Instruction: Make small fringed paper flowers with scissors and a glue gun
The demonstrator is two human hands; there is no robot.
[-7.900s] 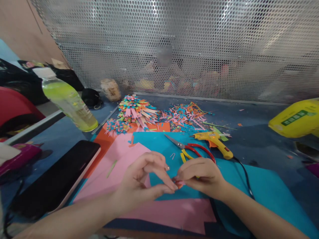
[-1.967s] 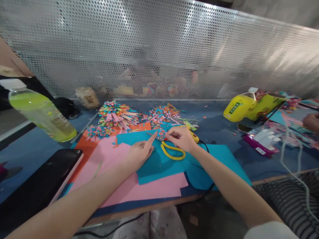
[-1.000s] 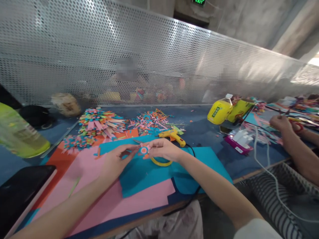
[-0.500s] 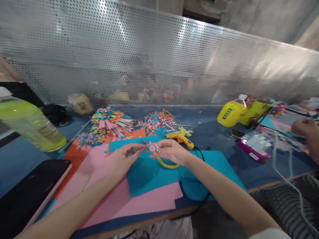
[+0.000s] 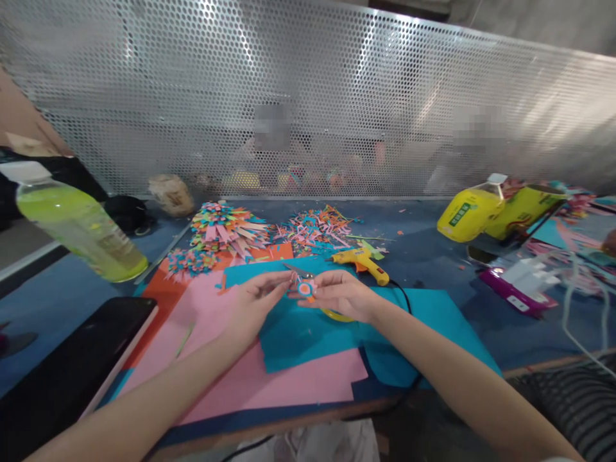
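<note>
Between my hands is a small rolled paper piece (image 5: 305,289) with an orange centre, a pale ring and a blue ring. My right hand (image 5: 342,294) pinches it from the right. My left hand (image 5: 264,296) has its fingertips pressed together at its left edge, on a small pinkish strip. Both hands hover over blue paper (image 5: 298,340). Scissors (image 5: 342,316) with yellow handles lie under and behind my right hand, their blades pointing to the upper left.
A yellow glue gun (image 5: 362,262) with a black cord lies behind my right hand. Paper scraps (image 5: 312,228) and fringed paper (image 5: 226,228) are farther back. Bottles stand or lean at left (image 5: 79,224) and right (image 5: 471,208). A black phone (image 5: 72,366) lies at left.
The view has shifted, so most things appear farther right. The rolled piece looks slightly turned, with a strip now showing at my left fingertips. Both hands keep their hold.
</note>
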